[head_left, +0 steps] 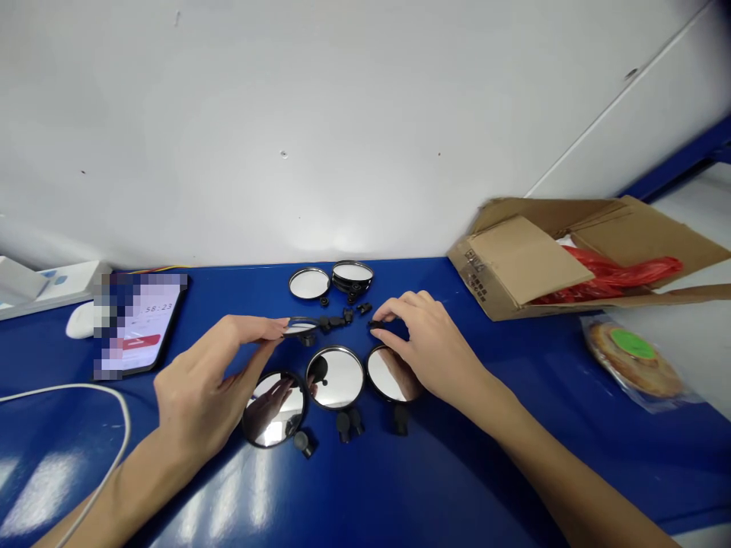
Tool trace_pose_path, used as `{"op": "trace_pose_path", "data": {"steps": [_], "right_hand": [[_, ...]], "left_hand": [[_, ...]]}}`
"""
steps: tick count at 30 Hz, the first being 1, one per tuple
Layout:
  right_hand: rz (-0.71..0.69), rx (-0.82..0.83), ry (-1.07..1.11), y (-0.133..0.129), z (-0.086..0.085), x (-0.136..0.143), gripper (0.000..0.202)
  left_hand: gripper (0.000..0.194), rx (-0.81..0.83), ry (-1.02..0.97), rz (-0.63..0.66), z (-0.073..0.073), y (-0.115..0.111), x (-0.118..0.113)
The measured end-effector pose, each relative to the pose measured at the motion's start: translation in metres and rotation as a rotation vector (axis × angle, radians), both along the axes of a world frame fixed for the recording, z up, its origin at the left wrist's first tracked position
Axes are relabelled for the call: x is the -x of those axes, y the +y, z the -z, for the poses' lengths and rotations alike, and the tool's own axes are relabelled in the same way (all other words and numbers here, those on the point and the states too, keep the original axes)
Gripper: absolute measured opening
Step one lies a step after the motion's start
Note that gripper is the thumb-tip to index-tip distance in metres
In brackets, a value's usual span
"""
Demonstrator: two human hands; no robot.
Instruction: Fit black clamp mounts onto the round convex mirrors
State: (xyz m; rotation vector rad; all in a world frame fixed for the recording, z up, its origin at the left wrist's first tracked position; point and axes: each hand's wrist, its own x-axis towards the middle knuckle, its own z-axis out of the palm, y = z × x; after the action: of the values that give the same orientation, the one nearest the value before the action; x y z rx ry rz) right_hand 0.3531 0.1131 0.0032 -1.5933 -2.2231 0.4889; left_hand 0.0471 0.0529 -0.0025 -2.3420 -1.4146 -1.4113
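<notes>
My left hand (pixel 209 380) pinches the rim of a round mirror (pixel 300 329), which is tilted nearly edge-on with its black mount pointing right. My right hand (pixel 426 346) holds a small black part (pixel 375 325) between thumb and fingertips, just right of that mount and apart from it. Below them lie three round mirrors in a row: a left one (pixel 274 411), a middle one (pixel 335 377) and a right one (pixel 393 374), with black mounts toward me. Farther back are another mirror (pixel 309 284) and a small stack of mirrors (pixel 352 274). A loose black piece (pixel 364 308) lies between my hands.
On the blue table (pixel 354 495), a phone (pixel 142 323), a white mouse (pixel 83 320) and a white cable (pixel 117 396) are at left. An open cardboard box (pixel 502 266) with a red bag (pixel 617 274) and a wrapped round item (pixel 633 358) are at right. A white wall (pixel 354 114) stands behind.
</notes>
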Motion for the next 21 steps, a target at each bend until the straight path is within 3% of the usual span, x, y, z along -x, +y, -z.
{"op": "trace_pose_path", "data": {"steps": [4,6,8,10,12,14,18,21], "right_hand": [[0.042,-0.012,0.039,0.002,-0.001,0.001,0.007],[0.062,-0.003,0.164,-0.001,-0.007,0.004,0.007],[0.038,0.142,0.424,-0.007,-0.014,0.008,0.016],[-0.02,0.425,0.703,-0.014,-0.021,0.014,0.03],[-0.07,0.673,0.874,-0.022,-0.024,0.021,0.037],[-0.1,0.792,0.98,-0.027,-0.023,0.026,0.035],[-0.154,0.869,1.114,-0.033,-0.016,0.033,0.028],[-0.183,0.899,1.159,-0.036,-0.014,0.035,0.028]], "left_hand": [[0.036,-0.056,0.0,0.001,-0.002,-0.007,-0.005],[0.046,-0.112,-0.008,0.043,0.001,-0.009,-0.007],[0.053,-0.116,-0.062,0.076,0.007,-0.011,-0.007],[0.055,-0.105,-0.104,0.099,0.013,-0.014,-0.007],[0.053,-0.087,-0.118,0.113,0.015,-0.019,-0.006],[0.046,-0.036,-0.131,0.106,0.014,-0.024,-0.005],[0.021,0.118,-0.113,0.022,0.006,-0.036,-0.004],[0.019,0.169,-0.124,0.006,0.001,-0.044,-0.007]]}}
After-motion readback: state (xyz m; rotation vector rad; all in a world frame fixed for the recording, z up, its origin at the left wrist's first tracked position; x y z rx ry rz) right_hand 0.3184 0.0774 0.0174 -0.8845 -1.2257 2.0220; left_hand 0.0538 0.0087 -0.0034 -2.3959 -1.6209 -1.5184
